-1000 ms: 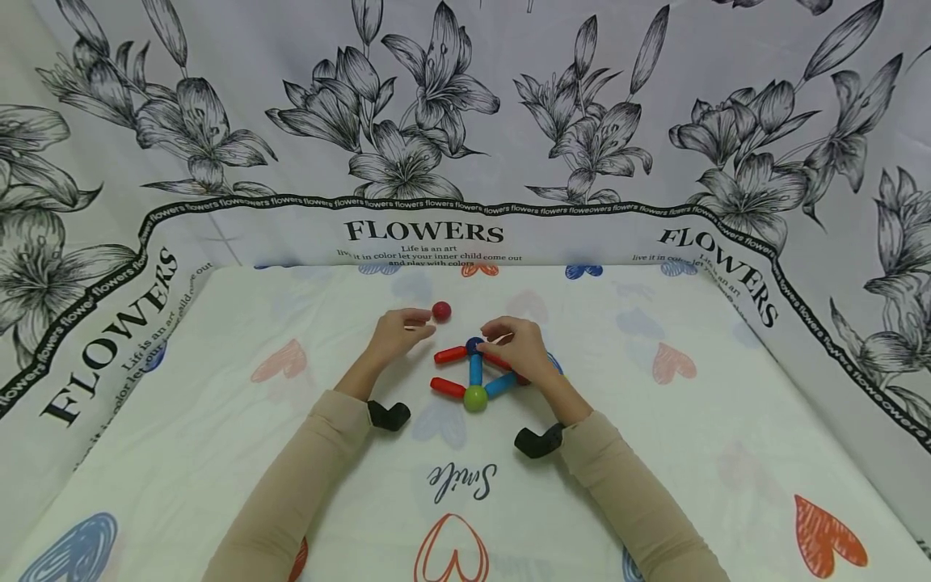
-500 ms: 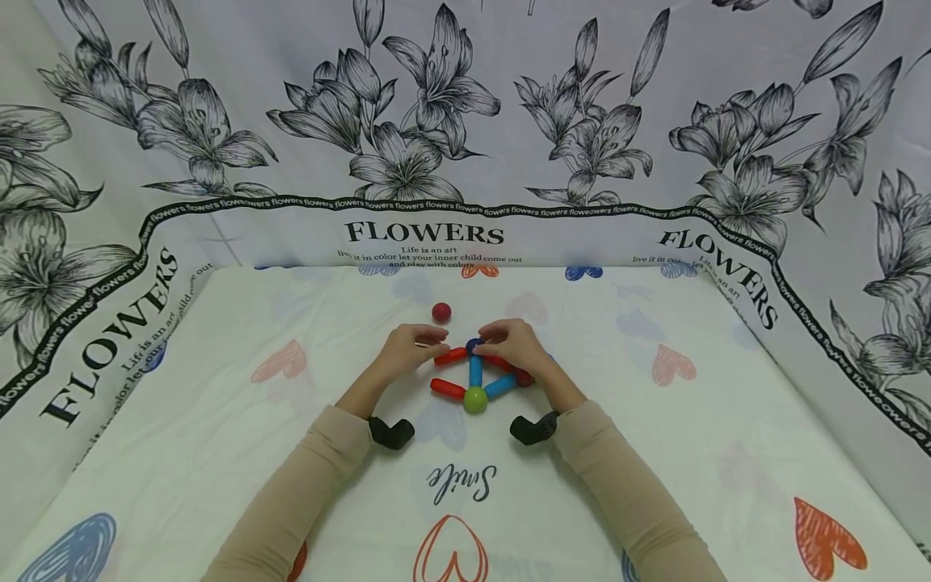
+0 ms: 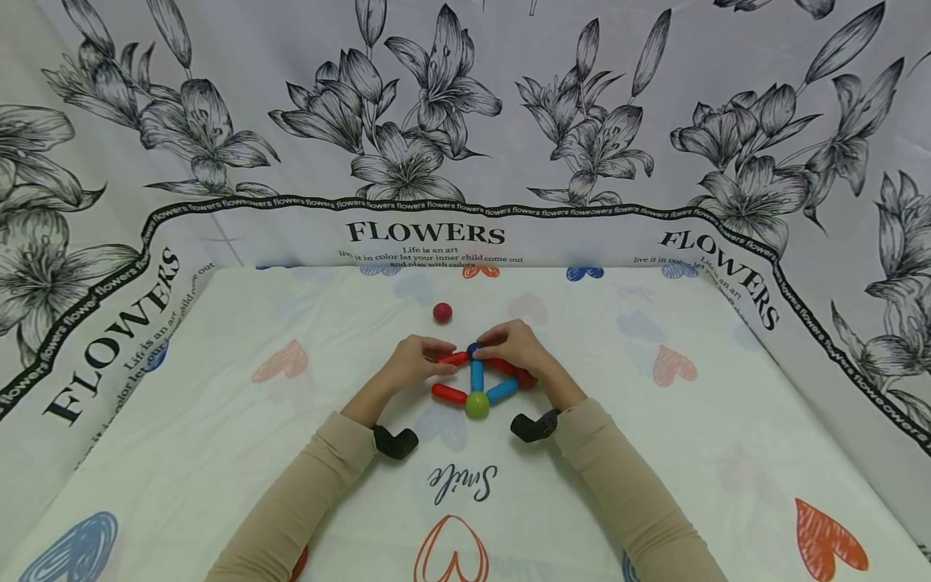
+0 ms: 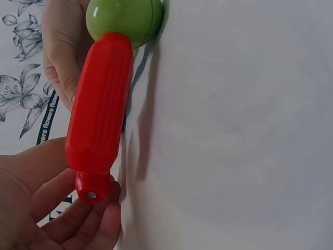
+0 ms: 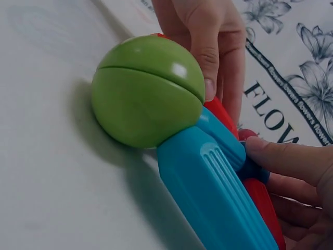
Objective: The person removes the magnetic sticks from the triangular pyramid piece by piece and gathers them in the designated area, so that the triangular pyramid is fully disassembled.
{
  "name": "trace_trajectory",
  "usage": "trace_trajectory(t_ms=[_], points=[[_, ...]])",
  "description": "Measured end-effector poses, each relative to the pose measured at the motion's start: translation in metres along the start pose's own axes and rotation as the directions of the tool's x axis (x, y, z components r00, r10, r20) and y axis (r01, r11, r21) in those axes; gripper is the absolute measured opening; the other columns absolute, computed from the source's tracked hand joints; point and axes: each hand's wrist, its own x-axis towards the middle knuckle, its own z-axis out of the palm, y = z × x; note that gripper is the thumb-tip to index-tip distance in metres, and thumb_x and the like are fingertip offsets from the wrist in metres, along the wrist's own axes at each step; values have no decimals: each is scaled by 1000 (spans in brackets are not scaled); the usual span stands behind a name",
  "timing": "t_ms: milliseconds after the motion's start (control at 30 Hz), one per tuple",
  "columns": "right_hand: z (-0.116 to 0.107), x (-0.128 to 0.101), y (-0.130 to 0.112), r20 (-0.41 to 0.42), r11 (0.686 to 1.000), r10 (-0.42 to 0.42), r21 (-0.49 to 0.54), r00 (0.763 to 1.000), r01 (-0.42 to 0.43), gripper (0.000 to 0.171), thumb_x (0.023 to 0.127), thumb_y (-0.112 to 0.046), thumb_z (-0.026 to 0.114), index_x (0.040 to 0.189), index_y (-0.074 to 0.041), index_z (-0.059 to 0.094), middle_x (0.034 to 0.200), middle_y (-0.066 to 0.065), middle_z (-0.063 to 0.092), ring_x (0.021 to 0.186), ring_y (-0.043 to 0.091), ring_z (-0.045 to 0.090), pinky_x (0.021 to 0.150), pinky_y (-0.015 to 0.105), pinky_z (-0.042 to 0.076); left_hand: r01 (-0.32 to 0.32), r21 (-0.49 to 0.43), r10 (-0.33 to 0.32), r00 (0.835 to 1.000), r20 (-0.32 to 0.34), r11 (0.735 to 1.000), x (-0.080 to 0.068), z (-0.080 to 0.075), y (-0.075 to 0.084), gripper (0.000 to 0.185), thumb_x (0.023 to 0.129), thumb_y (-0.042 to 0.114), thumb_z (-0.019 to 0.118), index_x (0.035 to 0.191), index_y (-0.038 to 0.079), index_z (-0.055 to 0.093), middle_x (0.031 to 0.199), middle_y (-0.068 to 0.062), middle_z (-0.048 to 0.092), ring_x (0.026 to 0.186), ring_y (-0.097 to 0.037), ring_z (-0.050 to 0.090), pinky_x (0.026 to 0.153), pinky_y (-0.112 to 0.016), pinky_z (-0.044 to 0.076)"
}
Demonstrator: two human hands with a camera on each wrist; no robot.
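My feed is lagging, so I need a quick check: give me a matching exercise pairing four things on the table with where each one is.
Things:
1. green ball
2. red ball
3. left hand
4. right hand

Places:
A. alone, beyond the sticks
B. near end, where three sticks meet
C. at the upper left red stick
D. on the far joint and right side

Pairs: 1-B, 2-A, 3-C, 4-D

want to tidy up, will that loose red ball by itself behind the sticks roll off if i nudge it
Probably. The red ball is round and sits apart from the sticks, with nothing beside it to stop it. The cloth-covered table looks flat and soft, which may slow it. It seems small and smooth, likely plastic, so likely light and easy to pinch.
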Motion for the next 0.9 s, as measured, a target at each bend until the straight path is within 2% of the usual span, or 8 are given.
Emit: trace_trajectory(t_ms=[267,633,900], points=[[-1,-3,0,3,1000,-15,-6,1000,15,33,83,-25,76,110,-8,73,113,12,72,108,22,64,98,36,51,-18,8,18,1000,-13,1000,-3,1,1,36,85,16,73,119,7,68,114,-13,72,103,-22,65,96,-37,53],[0,0,0,7,998,-33,-55,999,34,33,82,-26,77,109,-8,73,112,11,73,106,22,64,96,35,52,-81,30,82,996,-31,996,-3,1,-4,33,86,17,72,117,4,69,116,-15,71,106,-26,64,96,-41,52],[0,2,0,9,998,-9,-66,1000,10,34,82,-26,76,110,-8,73,112,11,73,105,22,63,97,36,52,-100,34,101,994,-33,994,-4,2,-3,33,87,17,71,116,3,69,117,-16,70,106,-27,63,96,-41,52]])
